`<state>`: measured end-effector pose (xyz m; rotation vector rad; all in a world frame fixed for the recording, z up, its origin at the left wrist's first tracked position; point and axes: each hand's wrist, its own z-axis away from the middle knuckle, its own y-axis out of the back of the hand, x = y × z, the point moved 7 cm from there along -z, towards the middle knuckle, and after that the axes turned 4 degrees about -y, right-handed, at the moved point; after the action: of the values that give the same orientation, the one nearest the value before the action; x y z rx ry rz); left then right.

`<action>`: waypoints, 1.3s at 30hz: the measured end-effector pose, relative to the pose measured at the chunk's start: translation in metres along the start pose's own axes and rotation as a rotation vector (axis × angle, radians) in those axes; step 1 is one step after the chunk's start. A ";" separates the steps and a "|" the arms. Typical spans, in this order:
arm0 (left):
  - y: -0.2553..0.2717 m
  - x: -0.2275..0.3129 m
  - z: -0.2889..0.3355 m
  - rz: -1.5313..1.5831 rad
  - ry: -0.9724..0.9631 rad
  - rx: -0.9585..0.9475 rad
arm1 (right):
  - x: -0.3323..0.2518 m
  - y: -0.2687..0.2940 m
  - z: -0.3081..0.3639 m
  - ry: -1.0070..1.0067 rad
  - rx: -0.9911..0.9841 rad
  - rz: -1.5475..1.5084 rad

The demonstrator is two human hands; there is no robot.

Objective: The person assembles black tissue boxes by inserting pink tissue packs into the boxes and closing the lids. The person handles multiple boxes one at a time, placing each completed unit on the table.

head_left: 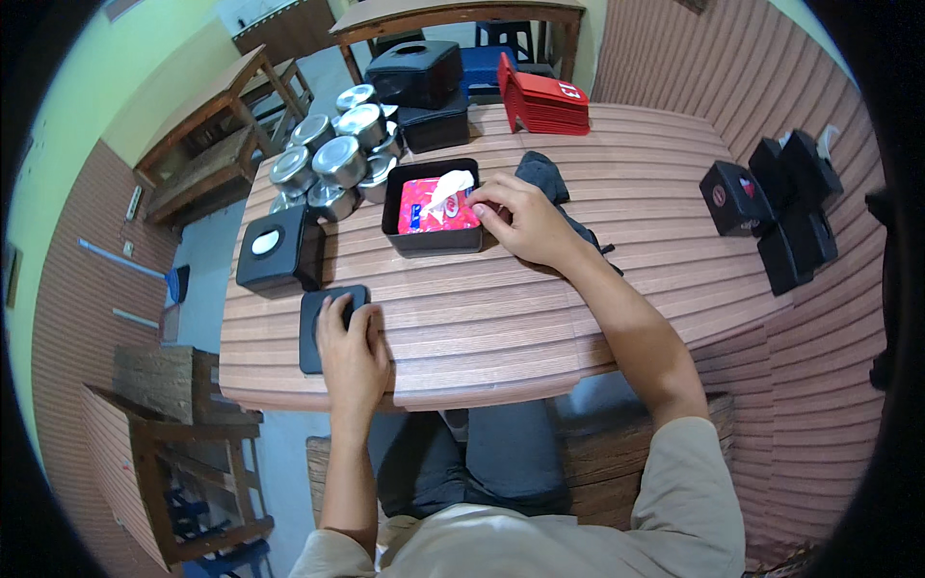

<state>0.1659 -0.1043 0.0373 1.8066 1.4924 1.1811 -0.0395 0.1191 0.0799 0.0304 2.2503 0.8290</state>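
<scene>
A black tissue box without its lid [434, 247] stands on the table in front of me. Inside lies a pink-and-red tissue pack [416, 208], with a white tissue [449, 191] sticking up from its top. My right hand [520, 220] reaches over the box's right rim, its fingers bent and closed at the right end of the pack; the fingertips are partly hidden. Nearer to me on the left, a flat black lid [314, 352] lies on the table. My left hand [351, 345] is on it, fingers curled down at its surface and right part.
A closed black tissue box [279, 255] stands at left. Behind are several stacked metal tins [339, 161], two more black boxes [414, 75], and red number signs [547, 101]. Dark cloth [542, 176] lies beyond my right hand. Black holders [771, 202] stand at the right wall.
</scene>
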 end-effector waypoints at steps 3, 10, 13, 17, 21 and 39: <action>-0.006 0.021 -0.005 0.139 -0.100 -0.011 | -0.005 0.001 0.000 -0.040 0.022 0.014; 0.000 0.067 0.002 0.714 -0.265 -0.086 | -0.026 0.000 0.000 0.000 0.033 -0.011; 0.008 0.068 0.001 0.494 -0.281 -0.060 | -0.030 -0.001 0.001 0.034 0.020 -0.022; 0.007 0.053 0.003 0.225 -0.142 -0.166 | -0.030 0.001 0.001 0.056 -0.004 -0.009; -0.005 0.048 0.009 0.184 -0.155 -0.290 | -0.035 0.000 0.001 0.114 -0.003 -0.004; 0.007 0.055 -0.158 0.570 -0.652 -0.147 | -0.014 0.014 0.002 0.100 -0.057 -0.082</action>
<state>0.0344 -0.0753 0.1372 2.2810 0.5282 0.7670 -0.0306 0.1280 0.0960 -0.1314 2.3033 0.8670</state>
